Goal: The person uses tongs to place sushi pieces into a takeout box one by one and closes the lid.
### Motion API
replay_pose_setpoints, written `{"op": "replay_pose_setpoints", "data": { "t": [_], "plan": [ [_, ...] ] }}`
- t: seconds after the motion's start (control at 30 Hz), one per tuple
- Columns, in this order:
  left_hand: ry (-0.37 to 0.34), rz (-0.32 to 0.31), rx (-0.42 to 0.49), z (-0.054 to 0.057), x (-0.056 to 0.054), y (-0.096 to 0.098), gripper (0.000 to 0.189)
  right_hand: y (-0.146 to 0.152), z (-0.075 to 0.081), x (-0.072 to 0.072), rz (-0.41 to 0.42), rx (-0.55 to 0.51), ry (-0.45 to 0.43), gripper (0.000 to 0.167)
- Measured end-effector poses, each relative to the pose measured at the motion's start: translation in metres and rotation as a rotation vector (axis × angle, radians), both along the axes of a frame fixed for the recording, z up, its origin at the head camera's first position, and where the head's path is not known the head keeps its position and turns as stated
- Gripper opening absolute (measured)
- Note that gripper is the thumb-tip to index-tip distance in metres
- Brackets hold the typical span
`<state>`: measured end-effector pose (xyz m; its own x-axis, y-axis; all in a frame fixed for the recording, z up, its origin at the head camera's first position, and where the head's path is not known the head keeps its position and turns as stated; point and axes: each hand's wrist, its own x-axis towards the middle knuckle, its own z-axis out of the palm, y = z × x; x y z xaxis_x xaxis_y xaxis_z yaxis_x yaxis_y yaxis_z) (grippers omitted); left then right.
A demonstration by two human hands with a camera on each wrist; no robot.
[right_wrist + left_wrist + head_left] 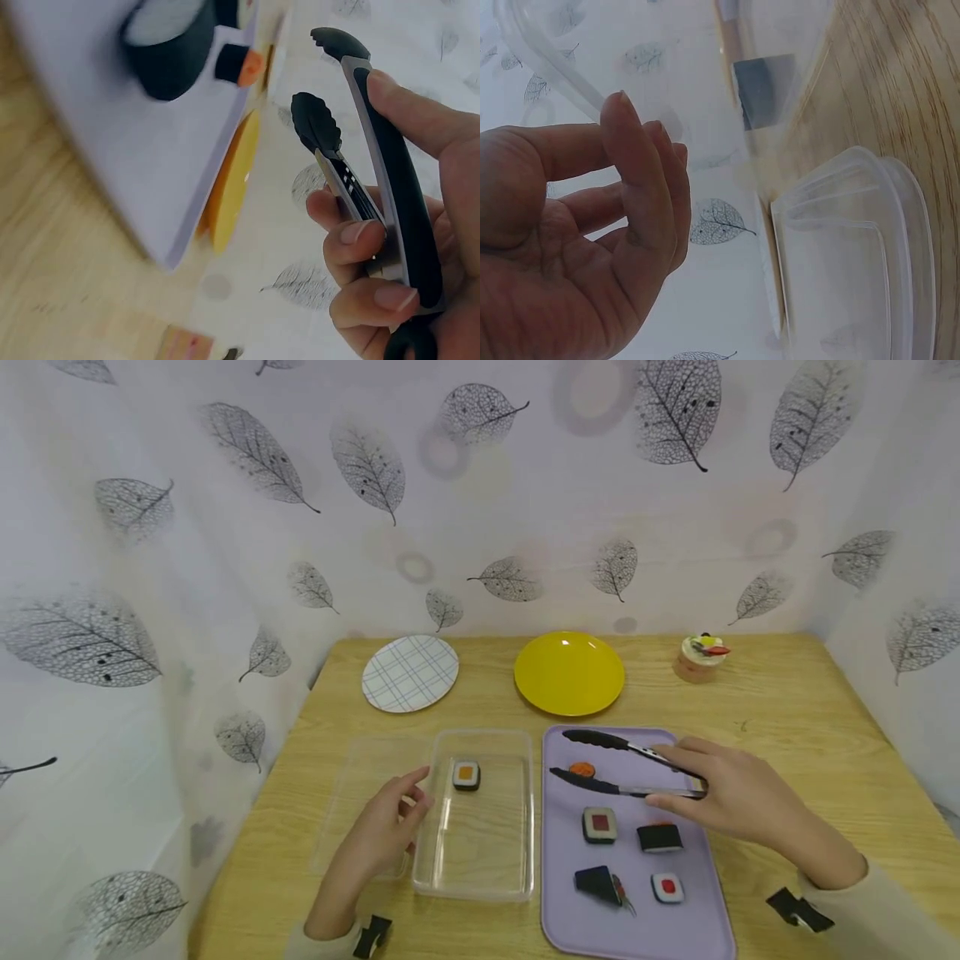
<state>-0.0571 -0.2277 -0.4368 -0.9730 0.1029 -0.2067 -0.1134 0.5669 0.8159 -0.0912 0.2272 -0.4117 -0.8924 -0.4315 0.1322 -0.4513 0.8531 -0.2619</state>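
Observation:
My right hand (738, 789) grips black-tipped metal tongs (401, 180), whose arms are spread apart above the lilac tray (562, 918). Between the tongs' tips, in the head view, shows an orange-topped sushi piece (582, 769); no contact is visible. Lower on the tray lie a square roll with a dark red centre (600, 824), a dark-wrapped roll (660, 837), a hand roll (597, 883) and a small red-centred roll (667, 887). Loosely bent, my left hand (378, 827) is at the left rim of a clear container (480, 860). An orange-centred roll (467, 775) sits inside it.
A clear lid-like piece (348, 785) lies left of the container, partly under my left hand. Along the table's back stand a checked white plate (410, 673), a yellow plate (569, 673) and a small cake (697, 662). Leaf-printed cloth (510, 485) hangs behind.

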Motion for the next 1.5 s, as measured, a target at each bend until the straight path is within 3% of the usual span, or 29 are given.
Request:
{"op": "replay_pose_setpoints", "data": {
  "t": [0.17,0.5,0.73,1.07,1.23,1.5],
  "plan": [
    [0.006,-0.004,0.002,0.000,-0.001,0.002,0.052,0.037,-0.014,0.018,-0.043,-0.029,-0.020,0.067],
    [0.002,0.005,0.003,-0.001,0.001,0.001,0.052,0.096,-0.047,0.057,-0.031,-0.259,-0.040,0.059],
    [-0.009,0.009,-0.025,-0.001,0.000,0.002,0.052,0.124,-0.064,0.078,-0.064,-0.231,0.027,0.067],
    [-0.021,0.019,-0.032,-0.001,-0.002,0.002,0.051,0.137,-0.076,0.085,-0.025,-0.217,0.137,0.076],
    [-0.020,0.011,-0.032,-0.001,-0.002,0.002,0.051,0.133,-0.074,0.083,0.006,-0.231,0.139,0.076],
    [-0.007,-0.002,-0.003,-0.002,-0.001,0.001,0.052,0.126,-0.068,0.080,-0.042,-0.236,0.082,0.067]
  ]
}}
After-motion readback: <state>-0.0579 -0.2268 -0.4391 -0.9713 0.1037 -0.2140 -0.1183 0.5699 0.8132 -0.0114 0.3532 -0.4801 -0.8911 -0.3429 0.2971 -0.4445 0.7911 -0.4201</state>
